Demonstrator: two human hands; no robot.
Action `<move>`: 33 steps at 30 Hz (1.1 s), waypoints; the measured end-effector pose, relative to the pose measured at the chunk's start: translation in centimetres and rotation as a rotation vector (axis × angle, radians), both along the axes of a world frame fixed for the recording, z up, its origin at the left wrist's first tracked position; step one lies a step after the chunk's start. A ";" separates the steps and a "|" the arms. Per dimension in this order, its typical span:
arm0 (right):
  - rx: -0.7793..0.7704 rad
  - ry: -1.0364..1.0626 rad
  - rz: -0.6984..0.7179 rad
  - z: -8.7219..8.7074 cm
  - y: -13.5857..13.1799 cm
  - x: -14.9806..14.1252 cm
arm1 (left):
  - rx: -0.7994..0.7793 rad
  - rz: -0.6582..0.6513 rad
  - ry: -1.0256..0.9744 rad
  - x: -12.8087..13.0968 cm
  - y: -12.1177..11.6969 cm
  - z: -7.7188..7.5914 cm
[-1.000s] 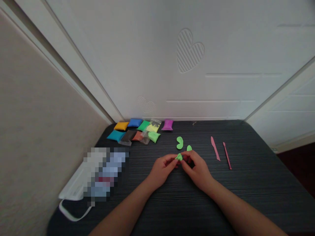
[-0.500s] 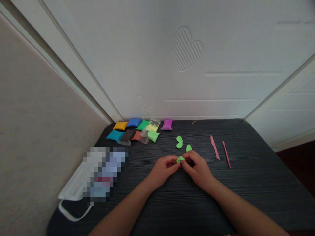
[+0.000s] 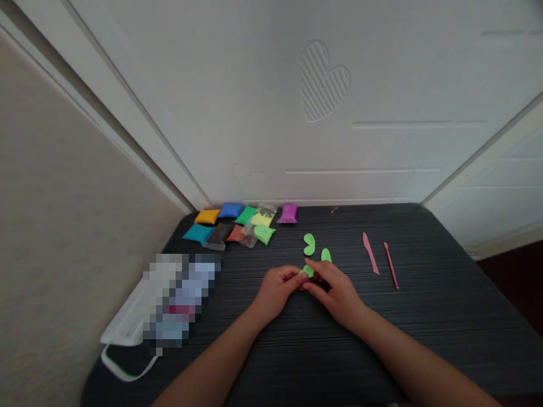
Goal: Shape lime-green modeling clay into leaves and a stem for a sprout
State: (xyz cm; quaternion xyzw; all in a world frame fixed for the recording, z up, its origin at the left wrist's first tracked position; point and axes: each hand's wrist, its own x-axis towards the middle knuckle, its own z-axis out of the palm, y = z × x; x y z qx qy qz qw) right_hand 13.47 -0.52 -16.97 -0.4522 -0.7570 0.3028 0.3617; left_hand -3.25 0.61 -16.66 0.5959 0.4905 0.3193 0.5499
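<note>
A small piece of light-green modelling clay (image 3: 307, 271) sits between my hands, just above the dark table. My left hand (image 3: 276, 289) pinches its left side, thumb on top. My right hand (image 3: 338, 291) is closed around the other side, its index finger along the far edge and its thumb at the near edge. Beyond them a curved, bean-like green clay piece (image 3: 311, 244) lies on the table. A flat oval green clay piece (image 3: 326, 255) lies right behind my right hand, which covers its near end.
A pink clay knife (image 3: 370, 253) and a thin pink modelling tool (image 3: 391, 265) lie to the right. Several coloured clay packets, among them a purple one (image 3: 288, 213) and a teal one (image 3: 198, 233), lie at the back left. A white strap (image 3: 121, 372) hangs by a blurred item at left.
My right index finger has stretched out over the clay and its thumb has moved to the near side. The clay has shifted slightly left and shows a flatter face.
</note>
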 end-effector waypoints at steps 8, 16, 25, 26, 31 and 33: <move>-0.005 0.053 -0.040 0.4 0.5 0.4 | -0.166 -0.122 -0.254 0.2 -0.2 0.5; -0.197 0.224 -0.133 0.4 0.1 0.3 | -0.126 -0.040 -0.194 0.0 0.1 0.3; -0.575 0.619 -0.020 0.6 0.3 -0.4 | -0.077 -0.022 -0.235 0.0 -0.2 0.6; -0.591 0.639 -0.028 0.6 0.3 -0.4 | -0.037 -0.040 -0.194 0.0 -0.2 0.8; -0.494 0.523 -0.052 0.0 0.1 -0.5 | 0.041 0.063 -0.201 0.0 0.0 0.5; -0.433 0.439 -0.050 -0.1 -0.1 -0.5 | 0.055 0.096 -0.226 0.0 0.0 0.1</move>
